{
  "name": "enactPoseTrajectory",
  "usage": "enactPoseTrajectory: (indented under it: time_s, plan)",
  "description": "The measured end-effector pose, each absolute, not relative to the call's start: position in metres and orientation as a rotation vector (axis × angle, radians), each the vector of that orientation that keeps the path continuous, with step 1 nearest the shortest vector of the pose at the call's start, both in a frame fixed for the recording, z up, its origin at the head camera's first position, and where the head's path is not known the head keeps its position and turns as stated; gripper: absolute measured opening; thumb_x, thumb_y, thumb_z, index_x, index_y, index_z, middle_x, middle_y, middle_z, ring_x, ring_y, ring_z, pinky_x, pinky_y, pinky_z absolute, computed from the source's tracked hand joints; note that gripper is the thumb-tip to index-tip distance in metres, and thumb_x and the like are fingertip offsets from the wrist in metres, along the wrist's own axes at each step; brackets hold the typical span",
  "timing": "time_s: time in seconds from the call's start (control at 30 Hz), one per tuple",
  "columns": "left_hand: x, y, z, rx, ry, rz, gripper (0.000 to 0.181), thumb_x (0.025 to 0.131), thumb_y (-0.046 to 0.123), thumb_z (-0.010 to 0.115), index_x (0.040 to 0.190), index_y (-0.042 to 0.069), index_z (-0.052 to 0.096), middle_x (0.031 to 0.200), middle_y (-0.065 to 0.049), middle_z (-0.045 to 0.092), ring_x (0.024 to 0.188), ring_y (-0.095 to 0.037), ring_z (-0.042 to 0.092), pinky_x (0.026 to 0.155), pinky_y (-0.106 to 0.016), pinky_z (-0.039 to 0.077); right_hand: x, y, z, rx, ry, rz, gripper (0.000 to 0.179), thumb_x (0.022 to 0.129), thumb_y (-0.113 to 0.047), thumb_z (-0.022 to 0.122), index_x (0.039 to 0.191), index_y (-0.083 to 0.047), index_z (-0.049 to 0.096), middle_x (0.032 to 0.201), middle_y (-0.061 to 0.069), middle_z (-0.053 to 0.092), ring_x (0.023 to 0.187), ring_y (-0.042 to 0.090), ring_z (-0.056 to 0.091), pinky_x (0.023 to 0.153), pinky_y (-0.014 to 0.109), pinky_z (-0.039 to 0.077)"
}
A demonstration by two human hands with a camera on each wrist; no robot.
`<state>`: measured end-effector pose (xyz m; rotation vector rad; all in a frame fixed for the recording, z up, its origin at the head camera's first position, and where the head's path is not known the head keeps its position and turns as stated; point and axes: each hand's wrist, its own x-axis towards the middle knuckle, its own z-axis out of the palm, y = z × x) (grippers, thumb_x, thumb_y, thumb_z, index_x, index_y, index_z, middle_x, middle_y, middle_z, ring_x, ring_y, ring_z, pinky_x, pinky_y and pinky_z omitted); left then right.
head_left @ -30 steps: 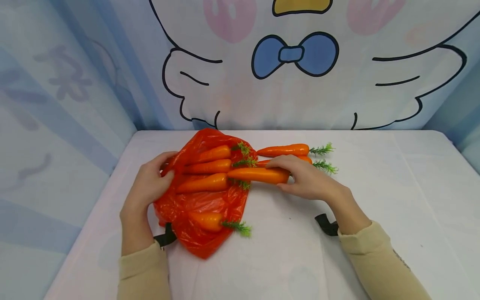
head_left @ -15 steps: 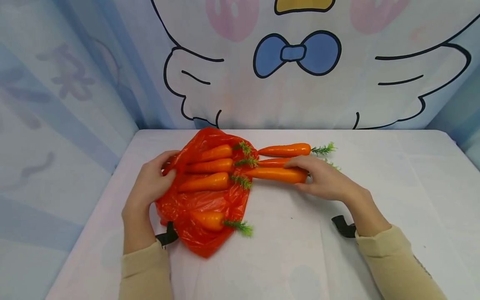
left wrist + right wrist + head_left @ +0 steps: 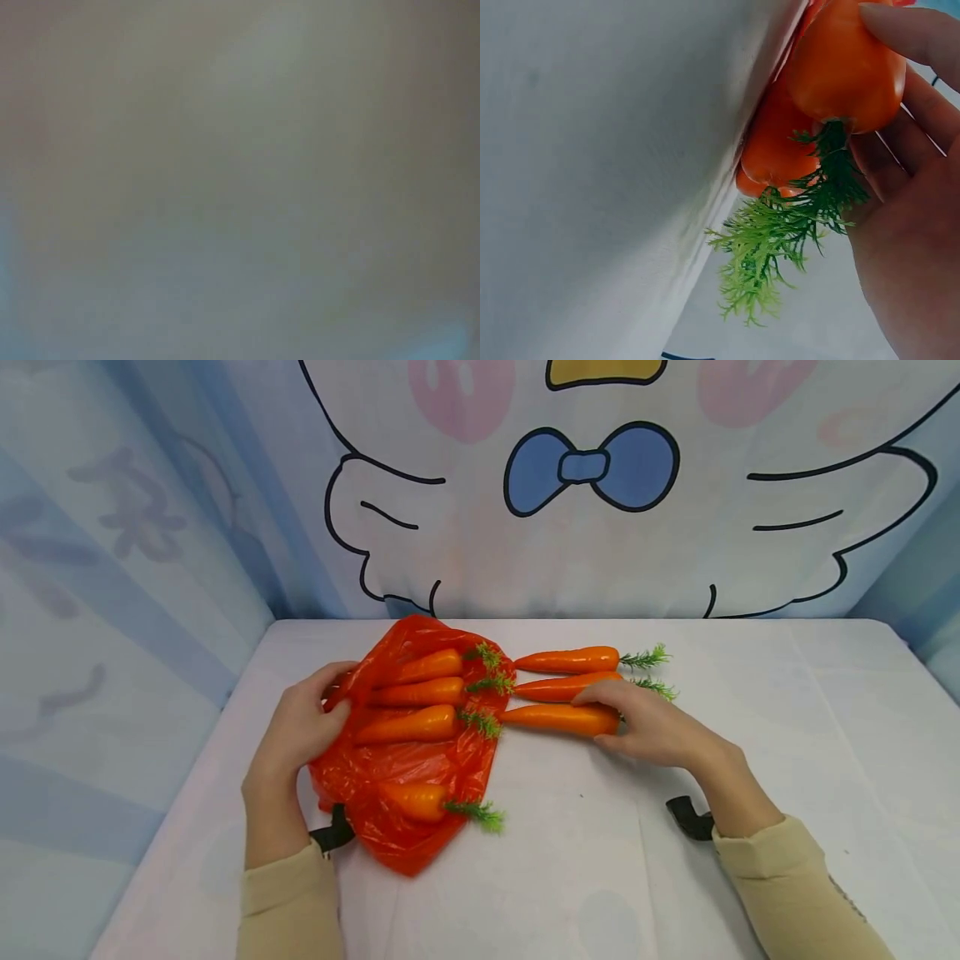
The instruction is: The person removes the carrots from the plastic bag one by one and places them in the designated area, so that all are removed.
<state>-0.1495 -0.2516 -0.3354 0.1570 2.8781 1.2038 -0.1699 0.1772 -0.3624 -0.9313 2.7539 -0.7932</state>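
Observation:
In the head view my right hand holds a carrot by its thick end, thumb and fingers on either side. The carrot's tip points left and touches or nearly touches the bag. The right wrist view shows the same carrot with its green top hanging beside the palm. Two more carrots lie just behind it, an upper carrot and a middle carrot. My left hand grips the left side of a red plastic bag; its fingertips are hidden. The left wrist view is a blur.
Several carrots lie on or in the bag, including a lower carrot partly covered by red plastic. All sit on a white-covered table. A printed curtain hangs behind its far edge, and another pale blue curtain stands at the left.
My right hand has drawn the carrot rightward off the bag and brought it down in front of the other two. The left hand keeps its hold on the bag.

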Motion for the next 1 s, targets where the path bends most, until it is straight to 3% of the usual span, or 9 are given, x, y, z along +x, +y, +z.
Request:
enactPoseTrajectory:
  time_s: [1.0]
  plan:
    - [-0.1484,-0.2496,-0.3327,0.125,2.852,1.18,0.05,0.099,0.007,0.049,0.149,0.008,0.047,0.138,-0.021,0.055,0.121,-0.04,0.052,0.104,-0.061,0.042,-0.1682,0.1742,-0.3637,-0.863,2.785,-0.694,0.046,0.085,-0.008,0.079,0.129,-0.005,0.064,0.133,0.01,0.061,0.125,0.033,0.051,0.108,0.054,0.039]
